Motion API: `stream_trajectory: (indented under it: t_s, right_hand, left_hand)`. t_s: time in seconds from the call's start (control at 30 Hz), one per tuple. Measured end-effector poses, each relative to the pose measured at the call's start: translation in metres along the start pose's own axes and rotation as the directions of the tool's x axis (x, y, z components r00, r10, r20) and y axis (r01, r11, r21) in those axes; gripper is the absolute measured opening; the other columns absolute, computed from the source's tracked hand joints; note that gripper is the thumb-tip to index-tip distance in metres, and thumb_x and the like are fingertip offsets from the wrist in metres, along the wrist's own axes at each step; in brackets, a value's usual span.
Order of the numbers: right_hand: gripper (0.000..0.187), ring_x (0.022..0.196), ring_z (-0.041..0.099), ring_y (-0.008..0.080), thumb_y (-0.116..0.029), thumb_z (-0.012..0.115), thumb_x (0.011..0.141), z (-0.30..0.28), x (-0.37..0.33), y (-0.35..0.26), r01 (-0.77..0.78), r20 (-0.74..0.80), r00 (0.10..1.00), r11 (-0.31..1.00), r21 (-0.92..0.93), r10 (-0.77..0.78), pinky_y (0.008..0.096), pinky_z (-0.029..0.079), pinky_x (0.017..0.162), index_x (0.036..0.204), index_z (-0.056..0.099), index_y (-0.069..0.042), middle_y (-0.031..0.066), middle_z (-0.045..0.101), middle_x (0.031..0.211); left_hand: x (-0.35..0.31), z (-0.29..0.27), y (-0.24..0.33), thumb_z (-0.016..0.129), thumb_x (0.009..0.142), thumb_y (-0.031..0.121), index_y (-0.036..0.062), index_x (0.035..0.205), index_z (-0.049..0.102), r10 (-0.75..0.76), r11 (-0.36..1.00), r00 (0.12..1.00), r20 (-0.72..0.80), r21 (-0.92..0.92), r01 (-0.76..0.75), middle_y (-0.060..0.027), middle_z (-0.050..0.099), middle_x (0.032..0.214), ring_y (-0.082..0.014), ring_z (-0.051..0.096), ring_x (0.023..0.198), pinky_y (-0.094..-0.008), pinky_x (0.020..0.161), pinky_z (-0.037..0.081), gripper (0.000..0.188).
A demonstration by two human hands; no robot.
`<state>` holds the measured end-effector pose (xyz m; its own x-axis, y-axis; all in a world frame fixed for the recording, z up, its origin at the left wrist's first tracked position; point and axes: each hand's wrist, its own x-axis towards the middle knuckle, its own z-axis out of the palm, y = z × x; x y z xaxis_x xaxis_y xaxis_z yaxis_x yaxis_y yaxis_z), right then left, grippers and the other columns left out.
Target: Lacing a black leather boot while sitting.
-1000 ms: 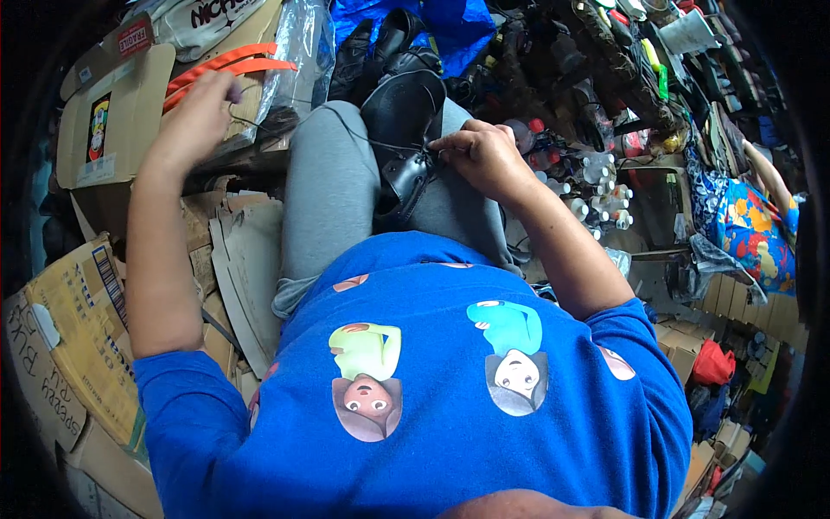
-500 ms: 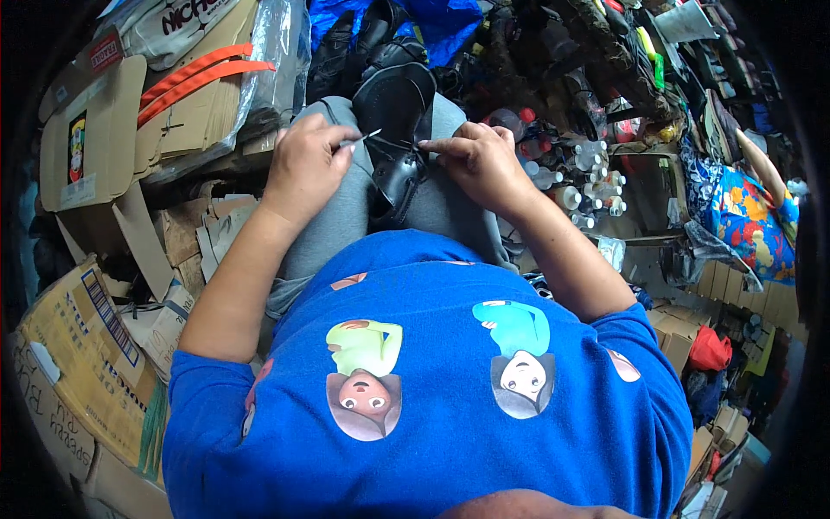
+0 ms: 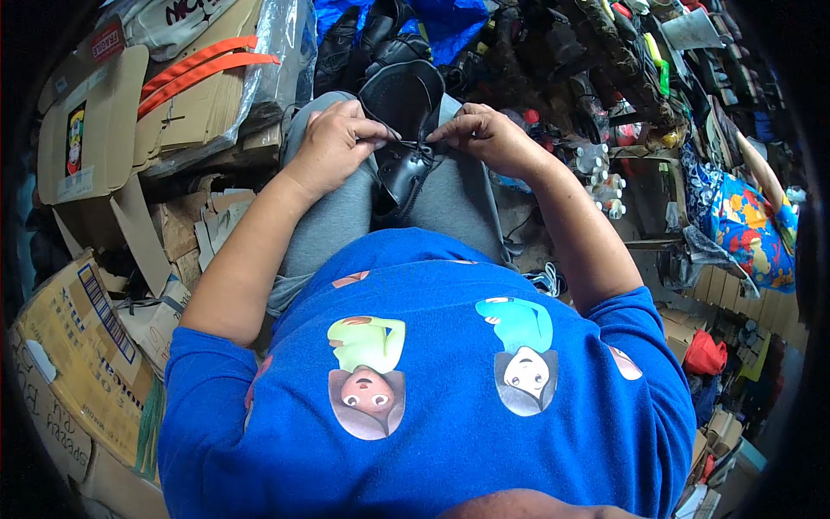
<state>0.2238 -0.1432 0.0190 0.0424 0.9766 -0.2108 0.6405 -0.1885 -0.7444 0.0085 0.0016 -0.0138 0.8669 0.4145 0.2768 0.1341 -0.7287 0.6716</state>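
Left hand (image 3: 335,143) pinches a thin strand (image 3: 410,141) between thumb and forefinger over a black shoe (image 3: 400,179); right hand (image 3: 493,140) brings its fingertips in opposite, though I can't tell whether they grip. The shoe lies between grey-trousered thighs (image 3: 333,229).

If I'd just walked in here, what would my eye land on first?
Most likely the bright blue shirt with cartoon figures, filling the lower middle. Just above it, the left hand and right hand are at the laces of a black shoe between the legs. Orange strips stand out on cardboard at upper left.
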Motion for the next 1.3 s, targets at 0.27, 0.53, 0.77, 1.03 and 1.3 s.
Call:
stream_trajectory:
  t_s: [0.27, 0.53, 0.77, 1.03, 1.3]
  right_hand:
    - [0.030, 0.085, 0.050, 0.0138, 0.000, 0.059, 0.081, 0.000, 0.002, 0.006, 0.028, 0.023, 0.999, 0.996, 0.083, -0.030, 0.0263, 0.042, 0.081, 0.103, 0.072, -0.015, 0.0016, 0.052, 0.084]
    - [0.026, 0.083, 0.050, 0.0123, -0.004, 0.064, 0.082, 0.000, 0.008, 0.014, 0.019, 0.093, 0.995, 0.981, 0.193, -0.038, 0.0259, 0.042, 0.079, 0.104, 0.072, -0.015, -0.0001, 0.052, 0.082]
    - [0.027, 0.080, 0.053, 0.0116, -0.005, 0.064, 0.082, 0.003, 0.000, 0.006, 0.070, 0.035, 0.997, 0.997, 0.028, -0.071, 0.0255, 0.044, 0.076, 0.106, 0.071, -0.016, 0.0004, 0.055, 0.082]
    - [0.024, 0.074, 0.057, 0.0037, -0.010, 0.070, 0.082, 0.020, -0.009, 0.000, -0.152, -0.054, 0.979, 0.886, 0.438, 0.194, 0.0214, 0.047, 0.069, 0.106, 0.069, -0.005, 0.0015, 0.068, 0.084]
    - [0.021, 0.078, 0.060, 0.0072, -0.010, 0.071, 0.081, 0.029, 0.000, 0.003, -0.102, -0.082, 0.981, 0.832, 0.546, 0.174, 0.0236, 0.049, 0.075, 0.100, 0.069, -0.001, 0.0027, 0.069, 0.087]
  left_hand:
    - [0.000, 0.002, 0.002, 0.070, 0.073, 0.008, 0.0181, 0.091, 0.074, -0.001, 1.000, 0.999, 0.042, 0.011, 0.000, -0.0036, 0.055, 0.071, -0.0176, 0.054, 0.067, -0.0324, 0.062, 0.042, 0.021]
    - [0.016, 0.004, -0.004, 0.068, 0.075, 0.009, 0.0163, 0.089, 0.074, -0.058, 0.986, 0.983, 0.177, -0.143, 0.084, -0.0042, 0.060, 0.076, -0.0182, 0.058, 0.072, -0.0312, 0.069, 0.046, 0.016]
    - [0.013, 0.001, 0.003, 0.068, 0.076, 0.009, 0.0162, 0.091, 0.074, 0.056, 0.995, 0.981, 0.185, -0.096, -0.038, -0.0035, 0.055, 0.074, -0.0183, 0.056, 0.073, -0.0315, 0.068, 0.045, 0.017]
    - [-0.003, -0.002, 0.020, 0.066, 0.077, 0.011, 0.0135, 0.100, 0.072, -0.210, 0.976, 0.973, 0.100, -0.041, 0.215, -0.0047, 0.063, 0.078, -0.0157, 0.060, 0.071, -0.0291, 0.068, 0.047, 0.024]
    - [0.010, 0.012, 0.025, 0.070, 0.075, 0.018, 0.0131, 0.095, 0.070, -0.421, 0.901, 0.880, 0.218, -0.009, 0.433, -0.0002, 0.068, 0.078, -0.0111, 0.064, 0.075, -0.0304, 0.082, 0.035, 0.021]
